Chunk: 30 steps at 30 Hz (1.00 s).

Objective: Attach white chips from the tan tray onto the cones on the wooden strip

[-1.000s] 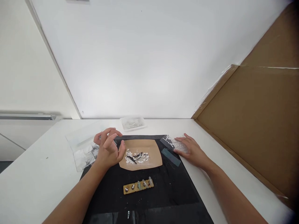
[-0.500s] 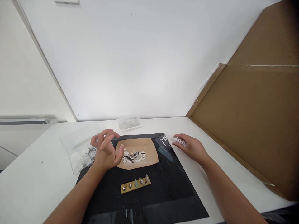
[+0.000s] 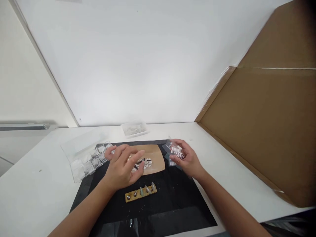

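Between the thumb and fingers of my right hand (image 3: 189, 160) is a clear sheet bearing rows of small white pieces (image 3: 176, 152), partly smeared by motion. My left hand (image 3: 123, 167) hovers over the left part of a tan tray (image 3: 156, 152), fingers spread and holding nothing that I can see. White bits with dark strips (image 3: 147, 162) lie in the tray, partly hidden by that hand. In front sits a yellow-brown strip (image 3: 140, 194) with several small metal and clear pieces standing on it. Beneath my right hand, another dark sheet with white marks (image 3: 168, 145) lies on the black mat (image 3: 177, 200).
A clear compartment box (image 3: 92, 162) with small packets lies to the left, its lid tilted behind. At the back stands a translucent tray (image 3: 134, 129) with pale contents. A cardboard panel (image 3: 261, 131) rises along the right edge of the white table (image 3: 29, 184).
My right hand has lifted the sheet of white pieces and brought it leftward over the mat. My left hand has moved right, over the tan tray. The view has shifted slightly.
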Available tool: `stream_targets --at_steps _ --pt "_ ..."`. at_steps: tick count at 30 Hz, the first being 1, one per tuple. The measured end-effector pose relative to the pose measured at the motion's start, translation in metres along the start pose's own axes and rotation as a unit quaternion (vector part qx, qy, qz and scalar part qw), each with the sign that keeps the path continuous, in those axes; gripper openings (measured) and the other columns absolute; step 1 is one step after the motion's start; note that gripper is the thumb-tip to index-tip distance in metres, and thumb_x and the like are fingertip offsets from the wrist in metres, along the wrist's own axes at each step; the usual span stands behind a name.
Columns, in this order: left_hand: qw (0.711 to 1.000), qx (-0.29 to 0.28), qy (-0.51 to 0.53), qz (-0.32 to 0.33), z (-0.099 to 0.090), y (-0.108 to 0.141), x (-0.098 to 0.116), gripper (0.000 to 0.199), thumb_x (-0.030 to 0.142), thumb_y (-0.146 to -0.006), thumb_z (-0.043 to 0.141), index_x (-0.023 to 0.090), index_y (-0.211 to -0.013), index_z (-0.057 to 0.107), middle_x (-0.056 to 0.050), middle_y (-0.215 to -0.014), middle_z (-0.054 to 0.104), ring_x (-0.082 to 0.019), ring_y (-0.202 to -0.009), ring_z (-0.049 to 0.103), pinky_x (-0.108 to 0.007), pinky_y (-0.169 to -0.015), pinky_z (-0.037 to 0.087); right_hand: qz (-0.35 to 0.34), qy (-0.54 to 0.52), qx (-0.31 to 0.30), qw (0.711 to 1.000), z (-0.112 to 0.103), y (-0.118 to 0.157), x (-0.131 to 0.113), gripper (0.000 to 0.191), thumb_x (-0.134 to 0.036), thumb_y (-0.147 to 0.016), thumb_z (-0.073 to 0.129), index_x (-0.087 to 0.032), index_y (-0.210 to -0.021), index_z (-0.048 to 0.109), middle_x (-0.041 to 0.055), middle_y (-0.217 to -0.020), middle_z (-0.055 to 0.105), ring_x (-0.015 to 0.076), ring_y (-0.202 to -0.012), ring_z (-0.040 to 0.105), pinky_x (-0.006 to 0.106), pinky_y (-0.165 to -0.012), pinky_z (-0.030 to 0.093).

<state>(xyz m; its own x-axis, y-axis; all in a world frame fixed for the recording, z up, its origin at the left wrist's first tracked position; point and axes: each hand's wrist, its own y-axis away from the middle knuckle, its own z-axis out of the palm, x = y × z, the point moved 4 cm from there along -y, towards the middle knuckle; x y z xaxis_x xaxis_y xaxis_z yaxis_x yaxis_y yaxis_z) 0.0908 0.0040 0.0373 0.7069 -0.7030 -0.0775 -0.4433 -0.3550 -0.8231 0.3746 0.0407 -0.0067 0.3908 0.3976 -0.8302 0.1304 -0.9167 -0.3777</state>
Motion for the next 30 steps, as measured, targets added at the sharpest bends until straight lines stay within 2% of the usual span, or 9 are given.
stream_targets --at_steps 3,5,10,14,16,21,23,27,30 --pt "1.0 0.0 0.023 0.021 0.002 -0.001 0.013 0.053 0.021 -0.086 0.078 0.031 -0.133 0.057 -0.004 -0.104 0.072 -0.023 -0.09 0.065 -0.047 -0.096 0.034 -0.017 -0.053 -0.078 0.995 0.031 0.007 -0.02 0.063 -0.053 -0.086 0.08 -0.03 -0.138 0.054 0.0095 -0.129 0.061 0.0267 -0.107 0.068 0.035 -0.083 0.062" --pt "0.999 0.02 0.026 0.037 0.002 0.0 0.02 0.053 0.02 -0.085 0.081 0.035 -0.132 0.062 -0.002 -0.102 0.071 -0.02 -0.087 0.064 -0.046 -0.097 0.034 -0.044 -0.064 -0.114 0.99 0.044 0.013 -0.03 0.066 -0.049 -0.081 0.085 -0.029 -0.137 0.056 0.0085 -0.122 0.061 0.0237 -0.099 0.067 0.032 -0.075 0.061" --pt "0.996 0.031 0.059 0.052 0.003 0.003 0.028 0.038 0.015 -0.089 0.078 0.035 -0.121 0.073 0.0 -0.086 0.065 -0.017 -0.078 0.059 -0.042 -0.092 0.038 -0.076 -0.068 -0.139 0.985 0.054 0.019 -0.036 0.078 -0.046 -0.075 0.092 -0.03 -0.142 0.054 0.0066 -0.118 0.06 0.018 -0.086 0.064 0.028 -0.068 0.056" --pt "0.979 0.023 0.196 -0.053 0.008 0.006 0.022 0.01 0.018 -0.091 0.076 0.022 -0.095 0.068 0.003 -0.076 0.062 -0.013 -0.072 0.058 -0.029 -0.077 0.045 -0.131 -0.046 -0.122 0.983 0.049 0.018 -0.041 0.077 -0.046 -0.075 0.092 -0.03 -0.141 0.055 0.0077 -0.123 0.062 0.0256 -0.11 0.062 0.036 -0.091 0.056" --pt "0.968 0.015 0.231 -0.093 0.009 0.007 0.02 0.014 0.022 -0.092 0.076 0.02 -0.088 0.063 0.004 -0.073 0.061 -0.011 -0.066 0.058 -0.025 -0.067 0.045 -0.158 -0.032 -0.128 0.978 0.048 0.017 -0.045 0.078 -0.047 -0.076 0.092 -0.03 -0.142 0.054 0.0085 -0.126 0.063 0.0274 -0.115 0.06 0.042 -0.101 0.052" --pt "0.964 0.027 0.22 -0.15 0.008 0.01 0.014 0.016 0.028 -0.091 0.078 0.019 -0.088 0.065 0.005 -0.072 0.064 -0.009 -0.061 0.06 -0.021 -0.058 0.048 -0.18 0.007 -0.139 0.974 0.042 0.016 -0.048 0.104 -0.051 -0.062 0.099 -0.027 -0.149 0.047 0.0131 -0.132 0.054 0.0319 -0.121 0.055 0.047 -0.101 0.053" --pt "0.967 0.029 0.195 -0.163 0.007 0.01 0.013 0.012 0.028 -0.092 0.077 0.019 -0.091 0.069 0.003 -0.077 0.068 -0.009 -0.063 0.063 -0.021 -0.06 0.05 -0.188 0.02 -0.123 0.974 0.038 0.017 -0.046 0.107 -0.047 -0.06 0.1 -0.025 -0.15 0.047 0.015 -0.135 0.05 0.032 -0.118 0.056 0.044 -0.092 0.057" --pt "0.974 0.018 0.172 -0.148 0.007 0.008 0.014 0.006 0.024 -0.095 0.072 0.02 -0.098 0.076 0.0 -0.087 0.075 -0.009 -0.067 0.067 -0.02 -0.062 0.053 -0.227 0.038 -0.058 0.971 0.03 0.017 -0.044 0.068 -0.023 -0.076 0.088 -0.025 -0.138 0.059 0.0129 -0.126 0.054 0.02 -0.089 0.058 0.029 -0.06 0.053" --pt "0.977 0.02 0.178 -0.113 0.005 0.005 0.016 0.01 0.018 -0.096 0.07 0.02 -0.102 0.077 -0.002 -0.094 0.078 -0.008 -0.067 0.068 -0.019 -0.062 0.053 -0.287 0.046 -0.002 0.957 0.025 0.017 -0.05 0.038 -0.007 -0.085 0.074 -0.026 -0.118 0.07 0.0078 -0.107 0.062 0.0182 -0.084 0.058 0.027 -0.059 0.049"
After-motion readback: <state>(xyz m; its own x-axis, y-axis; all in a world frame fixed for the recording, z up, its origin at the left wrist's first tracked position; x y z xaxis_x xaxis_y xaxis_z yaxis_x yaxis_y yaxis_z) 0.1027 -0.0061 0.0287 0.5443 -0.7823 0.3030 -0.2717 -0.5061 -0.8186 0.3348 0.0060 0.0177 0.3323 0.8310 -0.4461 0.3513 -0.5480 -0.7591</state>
